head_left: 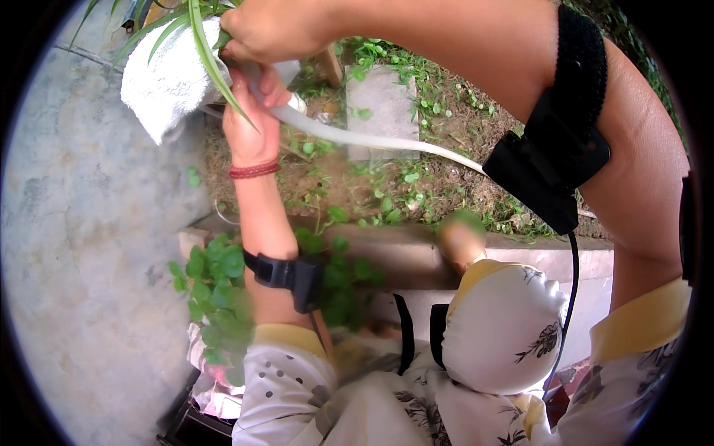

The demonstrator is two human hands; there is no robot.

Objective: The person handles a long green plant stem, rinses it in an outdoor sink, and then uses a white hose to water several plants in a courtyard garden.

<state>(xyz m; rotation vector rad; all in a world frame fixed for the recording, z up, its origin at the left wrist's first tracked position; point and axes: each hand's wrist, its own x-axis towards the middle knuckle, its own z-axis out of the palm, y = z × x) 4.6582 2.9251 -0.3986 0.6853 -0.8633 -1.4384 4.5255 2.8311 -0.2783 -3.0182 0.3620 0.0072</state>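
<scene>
My left hand (253,119), with a red braided bracelet at its wrist, is wrapped round a pale flexible hose (349,136). From there the hose curves away to the right across the soil and passes behind the black device on my right arm. Just above, my right hand (271,30) is closed, its fingertips pinching a green leaf (222,39); the hose's upper end is hidden near it. Long striped leaves of a potted-type plant (199,44) hang over a white towel-like cloth (167,78) left of both hands. What lies under the cloth is hidden.
A square grey slab (383,111) lies in the weedy soil bed (327,182). A low concrete edge (372,249) borders the bed nearest me. Bushy green leaves (216,290) stand by my left forearm. Grey concrete floor (89,223) spreads along the left.
</scene>
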